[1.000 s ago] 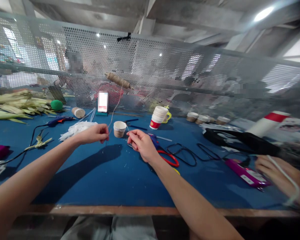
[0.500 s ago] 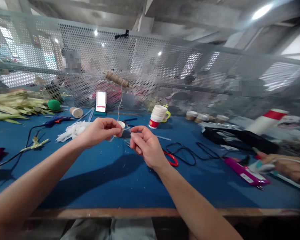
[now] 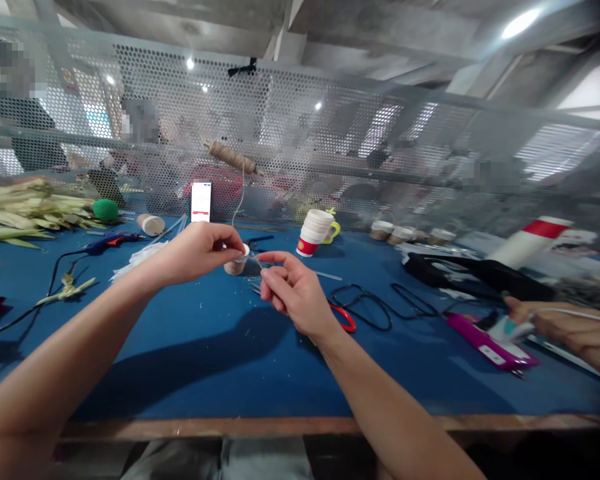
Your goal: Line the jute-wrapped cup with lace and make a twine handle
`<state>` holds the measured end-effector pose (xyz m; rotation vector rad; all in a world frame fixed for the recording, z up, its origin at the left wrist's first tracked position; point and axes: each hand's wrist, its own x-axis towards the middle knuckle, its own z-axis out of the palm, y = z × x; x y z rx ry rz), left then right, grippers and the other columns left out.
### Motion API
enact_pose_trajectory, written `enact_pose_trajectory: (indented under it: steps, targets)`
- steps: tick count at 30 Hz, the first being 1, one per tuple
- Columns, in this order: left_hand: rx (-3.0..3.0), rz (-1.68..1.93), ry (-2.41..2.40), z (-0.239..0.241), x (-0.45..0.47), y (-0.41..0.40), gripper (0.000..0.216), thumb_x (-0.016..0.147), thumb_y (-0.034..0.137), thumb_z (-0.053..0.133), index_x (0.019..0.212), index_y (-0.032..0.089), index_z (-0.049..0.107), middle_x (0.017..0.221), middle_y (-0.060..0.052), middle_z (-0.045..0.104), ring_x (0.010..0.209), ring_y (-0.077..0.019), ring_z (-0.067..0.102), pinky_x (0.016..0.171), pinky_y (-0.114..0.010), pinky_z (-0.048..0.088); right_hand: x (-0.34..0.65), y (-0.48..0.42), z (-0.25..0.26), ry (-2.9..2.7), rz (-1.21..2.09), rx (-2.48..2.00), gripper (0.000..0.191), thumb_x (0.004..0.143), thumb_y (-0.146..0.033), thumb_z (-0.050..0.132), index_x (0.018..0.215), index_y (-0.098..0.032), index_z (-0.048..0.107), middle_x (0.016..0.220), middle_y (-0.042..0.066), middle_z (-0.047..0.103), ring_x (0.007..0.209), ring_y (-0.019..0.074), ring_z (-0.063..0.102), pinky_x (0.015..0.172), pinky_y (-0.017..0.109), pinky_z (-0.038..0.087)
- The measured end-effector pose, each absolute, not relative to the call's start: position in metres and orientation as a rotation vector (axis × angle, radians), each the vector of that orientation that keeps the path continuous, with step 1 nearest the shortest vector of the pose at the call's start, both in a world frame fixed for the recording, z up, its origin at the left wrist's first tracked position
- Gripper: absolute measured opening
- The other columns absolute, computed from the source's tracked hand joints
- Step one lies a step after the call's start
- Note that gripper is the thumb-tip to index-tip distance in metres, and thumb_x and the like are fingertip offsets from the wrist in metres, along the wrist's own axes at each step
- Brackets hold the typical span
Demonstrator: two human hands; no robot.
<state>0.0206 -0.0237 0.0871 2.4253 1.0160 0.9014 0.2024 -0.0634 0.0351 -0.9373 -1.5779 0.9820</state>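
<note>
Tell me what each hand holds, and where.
The left hand pinches the twine by the rim of the paper cup; the right hand pinches its free end. Whether the cup itself is gripped cannot be told.

Scissors (image 3: 343, 319) — right of small cup (image 3: 236, 265)

Not much to say about the person themselves. The left hand (image 3: 195, 253) and right hand (image 3: 293, 293) are both bare, and the left forearm (image 3: 80, 353) and right forearm (image 3: 380, 400) are uncovered right down to the edge of the view. At the very bottom there's light grey cloth (image 3: 180, 460) over the lap, trousers by the look of it, with a darker crease down the middle. The fingernails are too blurry to make out.
</note>
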Motion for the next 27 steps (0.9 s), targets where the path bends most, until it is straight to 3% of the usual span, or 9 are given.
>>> enact_pose_trajectory:
  steps: [27]
  targets:
    - [2.525, 0.842, 0.978, 0.086, 0.013, -0.0251, 0.015, 0.076, 0.023, 0.051, 0.074, 0.014, 0.063, 0.06, 0.003, 0.058, 0.052, -0.0062, 0.046, 0.049, -0.016, 0.034, 0.2011, -0.0638, 0.0303, -1.741, 0.802, -0.939, 0.019, 0.083, -0.029, 0.052, 0.098, -0.019, 0.053, 0.054, -0.004, 0.052, 0.043, 0.0065, 0.043, 0.039, 0.02, 0.03]
